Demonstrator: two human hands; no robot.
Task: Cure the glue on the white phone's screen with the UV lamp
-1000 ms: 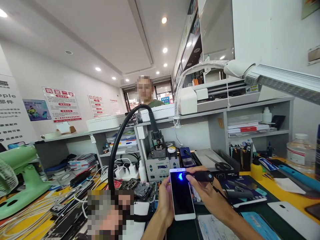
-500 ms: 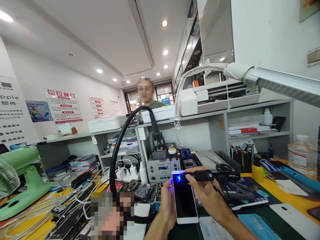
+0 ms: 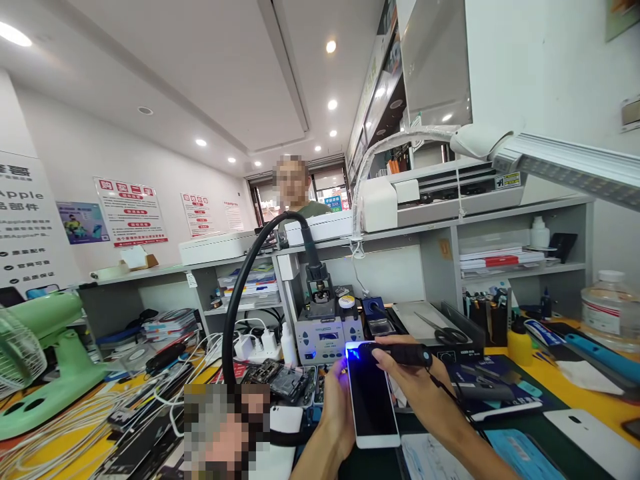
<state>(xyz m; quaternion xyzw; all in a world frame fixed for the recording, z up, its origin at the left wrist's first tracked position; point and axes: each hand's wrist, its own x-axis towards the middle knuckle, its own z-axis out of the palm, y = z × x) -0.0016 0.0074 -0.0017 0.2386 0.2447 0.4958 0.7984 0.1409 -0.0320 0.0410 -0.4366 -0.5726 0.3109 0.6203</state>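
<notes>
A white phone (image 3: 375,400) with a dark screen is held upright-tilted by its left edge in my left hand (image 3: 337,407). My right hand (image 3: 413,380) is closed round a black torch (image 3: 400,353), which points left across the top of the phone. Blue light from the torch falls on the phone's upper left corner and on the fingers of my left hand. A thin black strap hangs from the torch's back end over my right wrist.
Behind the phone stands a grey soldering station (image 3: 327,337) with a thick black hose (image 3: 233,313) arching left. Scissors (image 3: 445,333) lie right. A green fan (image 3: 60,360), cables and circuit boards (image 3: 280,380) fill the left. A person (image 3: 295,187) is beyond the shelf.
The blue light has shifted toward the phone's upper left edge and now reaches beyond it. The torch tip has moved slightly left over the phone. Both hands keep their hold.
</notes>
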